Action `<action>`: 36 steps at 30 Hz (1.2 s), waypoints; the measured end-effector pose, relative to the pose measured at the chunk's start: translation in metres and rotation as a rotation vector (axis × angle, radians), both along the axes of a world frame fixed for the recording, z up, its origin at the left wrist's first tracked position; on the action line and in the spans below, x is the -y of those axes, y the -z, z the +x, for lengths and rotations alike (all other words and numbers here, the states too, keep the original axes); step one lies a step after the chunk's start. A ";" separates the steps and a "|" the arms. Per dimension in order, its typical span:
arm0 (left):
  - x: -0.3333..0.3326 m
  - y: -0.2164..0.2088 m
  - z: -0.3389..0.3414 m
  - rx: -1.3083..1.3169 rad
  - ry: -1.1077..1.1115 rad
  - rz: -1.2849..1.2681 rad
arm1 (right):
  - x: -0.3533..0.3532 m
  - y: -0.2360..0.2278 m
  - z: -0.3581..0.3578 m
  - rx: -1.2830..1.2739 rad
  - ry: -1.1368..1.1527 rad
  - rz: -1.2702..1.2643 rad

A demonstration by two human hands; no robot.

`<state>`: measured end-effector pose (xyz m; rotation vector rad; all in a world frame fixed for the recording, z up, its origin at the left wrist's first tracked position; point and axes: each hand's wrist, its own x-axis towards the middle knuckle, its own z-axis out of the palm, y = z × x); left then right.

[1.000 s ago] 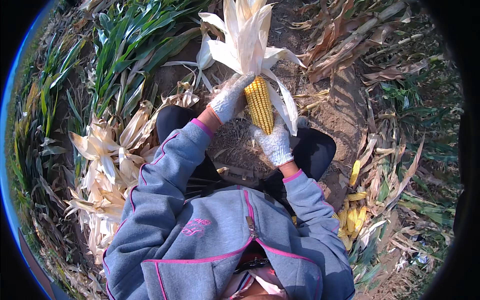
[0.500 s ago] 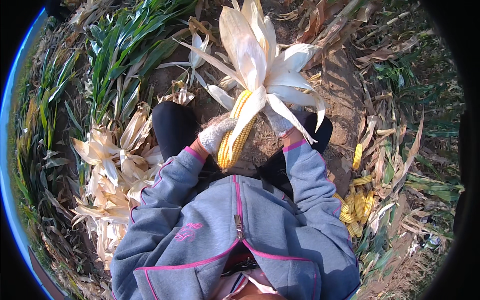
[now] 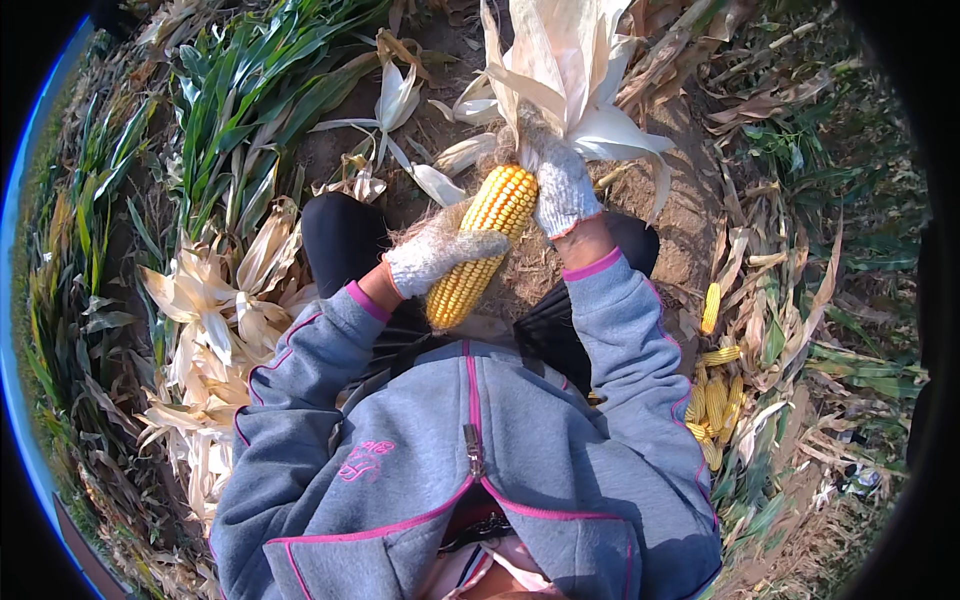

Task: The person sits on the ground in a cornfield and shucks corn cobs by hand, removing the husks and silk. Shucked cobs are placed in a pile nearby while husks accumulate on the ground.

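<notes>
My left hand [image 3: 435, 248], in a pale knitted glove, is wrapped round a bare yellow corn cob [image 3: 485, 225], thumb across its kernels. The cob lies tilted over my lap, its upper end pointing away from me. Just beyond that end my right hand [image 3: 558, 180], gloved as well, is closed on the base of a spread bunch of dry pale husks [image 3: 560, 75]. The husk leaves fan out past my fingers. Whether the husk still joins the cob I cannot tell, as the right hand covers that spot.
Loose dry husks [image 3: 205, 335] are heaped at my left. Several husked cobs [image 3: 715, 405] lie in a pile at my right, with a single cob [image 3: 711, 308] beyond them. Green stalks [image 3: 245, 110] lie at the far left. A small pale husk [image 3: 395, 98] rests on bare soil ahead.
The husks have moved away from me and to the right with my right hand. No husk leaf hangs over the cob now, and its kernels show in full. My left hand keeps its hold.
</notes>
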<state>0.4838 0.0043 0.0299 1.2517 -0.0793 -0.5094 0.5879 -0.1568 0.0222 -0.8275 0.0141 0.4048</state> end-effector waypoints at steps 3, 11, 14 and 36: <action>0.008 -0.002 -0.004 -0.040 -0.134 -0.205 | -0.013 -0.017 -0.003 -0.007 0.002 0.143; 0.057 -0.001 -0.023 -0.578 -0.373 -0.750 | -0.030 -0.029 0.007 -0.233 0.388 0.279; 0.050 0.007 -0.021 -0.412 -0.249 -0.643 | -0.030 -0.014 0.023 -0.248 0.539 0.138; -0.001 -0.019 -0.006 0.001 -0.302 -0.262 | 0.024 0.048 -0.015 0.394 -0.171 -0.402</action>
